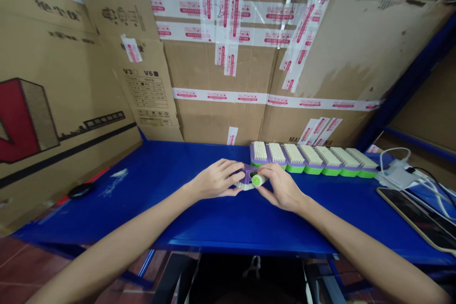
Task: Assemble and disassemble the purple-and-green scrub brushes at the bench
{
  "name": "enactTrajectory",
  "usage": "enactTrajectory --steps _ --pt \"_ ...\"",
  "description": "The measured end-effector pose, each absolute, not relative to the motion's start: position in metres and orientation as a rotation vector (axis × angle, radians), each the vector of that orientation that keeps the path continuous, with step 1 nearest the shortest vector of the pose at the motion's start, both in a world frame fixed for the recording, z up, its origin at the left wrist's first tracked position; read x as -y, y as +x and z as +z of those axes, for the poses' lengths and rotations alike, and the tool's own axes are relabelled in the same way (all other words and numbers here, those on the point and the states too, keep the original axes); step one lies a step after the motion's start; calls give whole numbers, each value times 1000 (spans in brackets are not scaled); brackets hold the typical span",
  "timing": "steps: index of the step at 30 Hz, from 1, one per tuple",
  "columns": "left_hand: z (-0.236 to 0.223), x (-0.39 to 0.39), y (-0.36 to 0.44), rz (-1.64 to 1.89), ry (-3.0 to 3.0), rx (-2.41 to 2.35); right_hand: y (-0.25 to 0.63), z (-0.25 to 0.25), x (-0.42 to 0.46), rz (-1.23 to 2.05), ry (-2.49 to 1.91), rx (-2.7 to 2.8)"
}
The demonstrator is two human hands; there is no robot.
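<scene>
Hands (pixel 216 179) (pixel 284 188) hold white cylinder (pixel 259 180) and seemingly hollow brush (pixel 248 174).

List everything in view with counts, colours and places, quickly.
Brushes in row: seven, purple and green, back right
Held brush: one, purple, pale bristles, between hands
Small piece: one, white and green, at right hand
Table: one, blue, under hands
Cardboard panels: several, brown, behind and left
Printed tape: many, white and red, on cardboard
Phone-like device: one, dark, right edge
Plug block: one, white, right
Cables: several, mostly white, by block
Round object: one, black, table's left
Frame bars: several, blue, right and top
Floor: one, reddish, below
Left hand: one, bare, on held brush
Right hand: one, bare, on small piece
</scene>
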State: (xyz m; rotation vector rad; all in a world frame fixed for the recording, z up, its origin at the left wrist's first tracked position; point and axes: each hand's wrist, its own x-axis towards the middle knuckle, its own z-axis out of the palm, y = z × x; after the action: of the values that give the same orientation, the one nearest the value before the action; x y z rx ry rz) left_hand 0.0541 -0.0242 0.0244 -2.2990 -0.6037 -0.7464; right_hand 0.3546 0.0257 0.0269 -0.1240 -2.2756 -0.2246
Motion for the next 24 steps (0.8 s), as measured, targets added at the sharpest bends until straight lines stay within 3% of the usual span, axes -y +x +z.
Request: enactTrajectory --steps 9,24 --pt "19 14 32 -787 -2329 832 362 31 -30 -278 -296 2206" --pt "21 5 17 -737 -2421 1228 365 22 -47 -367 -482 2660"
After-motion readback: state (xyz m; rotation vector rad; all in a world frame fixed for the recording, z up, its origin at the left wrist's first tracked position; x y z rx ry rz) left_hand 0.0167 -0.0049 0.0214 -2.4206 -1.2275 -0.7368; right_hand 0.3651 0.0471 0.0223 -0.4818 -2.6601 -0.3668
